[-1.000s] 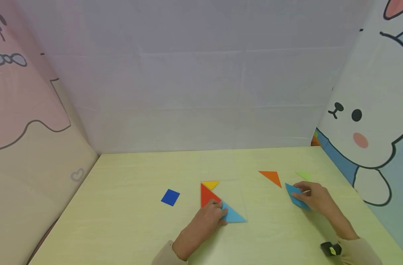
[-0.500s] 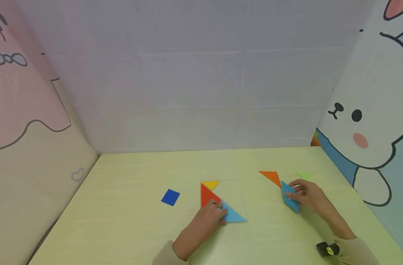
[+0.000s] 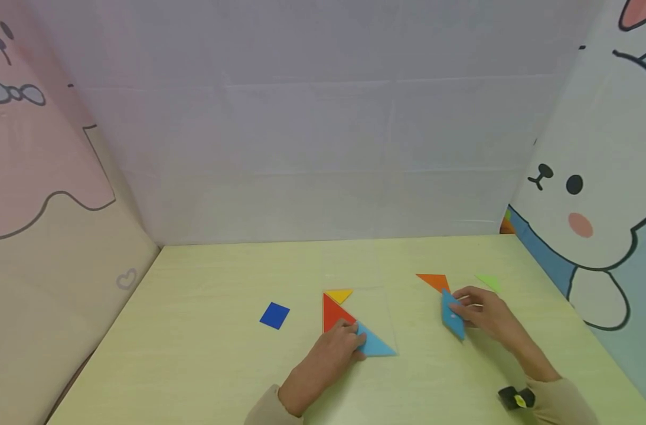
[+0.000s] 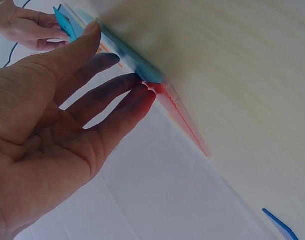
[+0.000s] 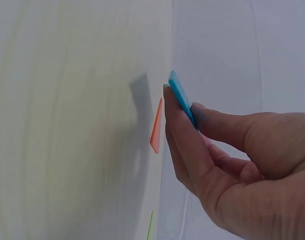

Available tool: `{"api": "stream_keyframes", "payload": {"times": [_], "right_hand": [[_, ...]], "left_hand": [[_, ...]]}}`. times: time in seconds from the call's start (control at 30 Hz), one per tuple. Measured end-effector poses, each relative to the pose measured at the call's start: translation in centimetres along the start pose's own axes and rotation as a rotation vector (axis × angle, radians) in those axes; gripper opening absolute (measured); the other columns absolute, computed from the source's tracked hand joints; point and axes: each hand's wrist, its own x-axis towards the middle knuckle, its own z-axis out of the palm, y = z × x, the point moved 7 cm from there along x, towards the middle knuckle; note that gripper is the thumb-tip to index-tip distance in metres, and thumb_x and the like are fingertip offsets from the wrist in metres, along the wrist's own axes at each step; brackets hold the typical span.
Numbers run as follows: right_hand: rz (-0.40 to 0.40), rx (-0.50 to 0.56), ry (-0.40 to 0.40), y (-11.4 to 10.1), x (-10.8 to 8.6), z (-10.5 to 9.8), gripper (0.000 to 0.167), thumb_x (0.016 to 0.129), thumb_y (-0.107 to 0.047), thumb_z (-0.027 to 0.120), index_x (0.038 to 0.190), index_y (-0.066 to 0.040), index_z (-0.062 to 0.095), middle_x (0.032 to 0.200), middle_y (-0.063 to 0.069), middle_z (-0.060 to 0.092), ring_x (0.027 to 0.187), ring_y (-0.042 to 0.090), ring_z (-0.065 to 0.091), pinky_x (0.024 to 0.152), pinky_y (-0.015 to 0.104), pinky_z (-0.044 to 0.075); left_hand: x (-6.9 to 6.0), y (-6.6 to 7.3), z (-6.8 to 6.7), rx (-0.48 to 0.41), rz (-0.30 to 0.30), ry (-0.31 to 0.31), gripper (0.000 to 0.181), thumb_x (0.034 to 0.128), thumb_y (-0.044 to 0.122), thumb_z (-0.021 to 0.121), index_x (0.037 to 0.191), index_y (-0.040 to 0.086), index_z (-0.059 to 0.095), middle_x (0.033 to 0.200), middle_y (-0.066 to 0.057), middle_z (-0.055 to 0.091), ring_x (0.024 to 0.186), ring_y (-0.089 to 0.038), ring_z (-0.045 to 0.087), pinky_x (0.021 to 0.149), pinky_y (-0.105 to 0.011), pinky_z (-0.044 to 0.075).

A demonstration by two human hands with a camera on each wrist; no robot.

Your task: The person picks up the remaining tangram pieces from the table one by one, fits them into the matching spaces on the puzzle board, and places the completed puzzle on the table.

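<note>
Piece travel: since the earlier frame, my right hand has carried the light-blue piece leftward, toward my other hand.
Right-hand grip: pinching that piece, thumb on one face, fingers on the other.
Piece attitude: tilted, raised clear of the tabletop; its upper tip overlaps the orange triangle in the head view.
Left hand: fingers slightly parted, tips on the red triangle and blue triangle where they meet.
Yellow triangle: beside the red one's upper end; contact cannot be confirmed.
Green piece: lying beyond my right hand.
Dark-blue square: left of the red triangle, apart from it.
Handling advice: in my judgement, keep the pinch light, level the piece before lowering, and keep left-hand pressure steady so neighbouring edges stay matched.
</note>
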Motion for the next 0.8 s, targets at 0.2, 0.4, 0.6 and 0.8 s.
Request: {"api": "stream_keyframes", "payload": {"times": [0.2, 0.4, 0.6, 0.8], "right_hand": [[-0.001, 0.04, -0.012, -0.2, 0.3, 0.6, 0.032, 0.101, -0.01, 0.067, 0.121, 0.014, 0.058, 0.103, 0.018, 0.065, 0.087, 0.021, 0.069, 0.072, 0.033, 0.061], [-0.007, 0.034, -0.009, -0.7, 0.6, 1.2, 0.031, 0.1, -0.012, 0.068, 0.119, 0.011, 0.059, 0.102, 0.017, 0.064, 0.088, 0.023, 0.067, 0.071, 0.035, 0.062], [-0.047, 0.055, -0.017, -1.4, 0.7, 1.9, 0.027, 0.099, -0.01, 0.069, 0.117, 0.01, 0.061, 0.097, 0.015, 0.064, 0.083, 0.022, 0.067, 0.069, 0.034, 0.062], [-0.041, 0.097, -0.029, -1.7, 0.8, 2.7, 0.026, 0.098, -0.009, 0.07, 0.115, 0.01, 0.061, 0.097, 0.016, 0.065, 0.08, 0.021, 0.068, 0.067, 0.033, 0.062]], "left_hand": [[-0.1, 0.0, -0.1, -0.002, 0.003, 0.003, 0.032, 0.0886, 0.025, 0.081, 0.118, 0.012, 0.078, 0.116, -0.006, 0.074, 0.098, -0.014, 0.059, 0.081, -0.017, 0.051], [-0.1, 0.0, -0.2, -0.001, 0.012, 0.014, 0.032, 0.0883, 0.025, 0.081, 0.117, 0.012, 0.078, 0.116, -0.007, 0.074, 0.097, -0.015, 0.059, 0.079, -0.018, 0.051], [-0.1, 0.1, -0.3, 0.0, 0.01, 0.013, 0.033, 0.0884, 0.025, 0.081, 0.118, 0.011, 0.078, 0.117, -0.007, 0.074, 0.099, -0.016, 0.06, 0.081, -0.018, 0.051], [-0.1, 0.1, -0.3, 0.003, 0.014, 0.016, 0.033, 0.0886, 0.025, 0.081, 0.119, 0.011, 0.078, 0.117, -0.007, 0.074, 0.099, -0.016, 0.06, 0.082, -0.018, 0.051]]}}
